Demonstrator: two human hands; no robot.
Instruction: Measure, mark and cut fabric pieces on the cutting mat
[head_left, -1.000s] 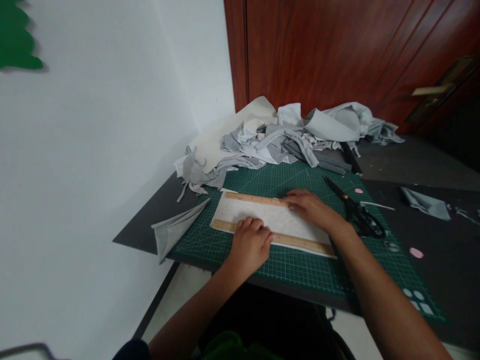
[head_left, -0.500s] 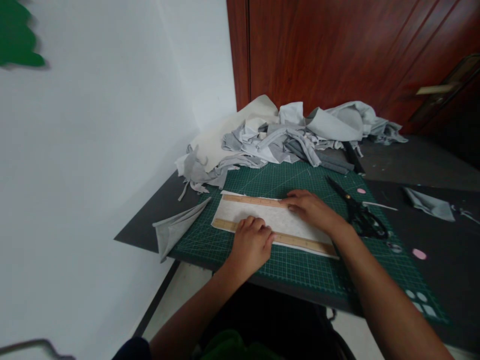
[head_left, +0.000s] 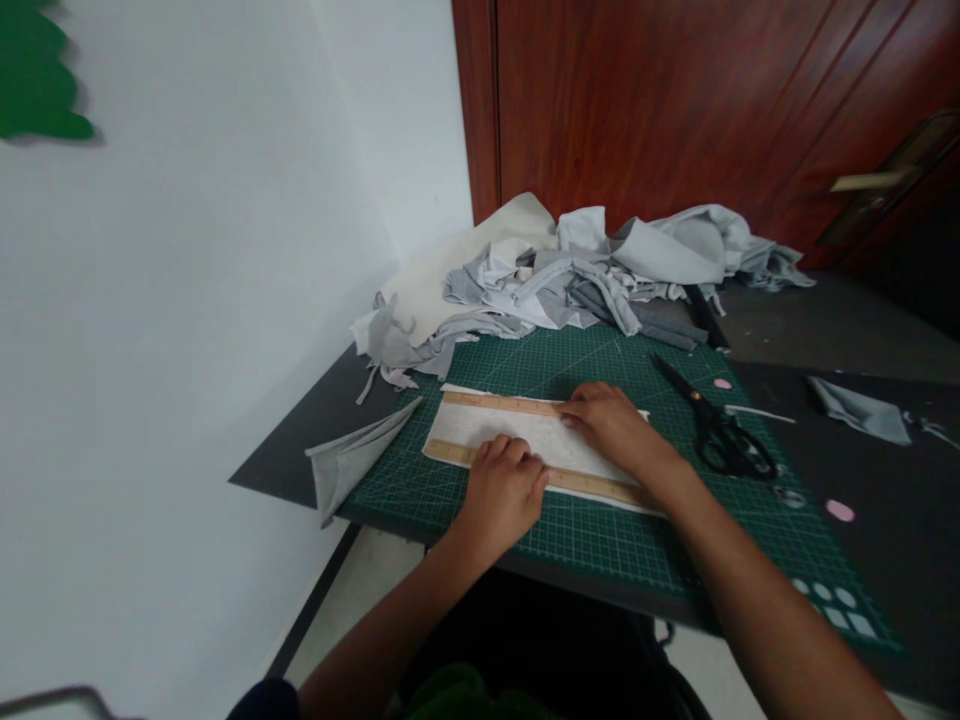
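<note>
A strip of white cloth (head_left: 466, 425) lies flat on the green cutting mat (head_left: 592, 550). Two wooden rulers rest lengthwise on it, a near ruler (head_left: 592, 484) along its front edge and a far ruler (head_left: 495, 403) along its back edge. My left hand (head_left: 504, 490) bears down on the near ruler with curled fingers, its thumb at the ruler's front side. At the far ruler, my right hand (head_left: 604, 425) has its fingers drawn together over the wood, its forearm hiding the strip's right end.
Black-handled scissors (head_left: 724, 440) lie right of the strip. Crumpled grey and white cloth scraps (head_left: 555, 280) are heaped at the back against the door (head_left: 637, 110). A folded grey cloth (head_left: 360, 455) overhangs the left edge, and a pink disc (head_left: 840, 511) lies to the right.
My right hand has slid slightly left along the far ruler, and a corner of the cloth strip now shows behind its wrist. My left hand stays in place.
</note>
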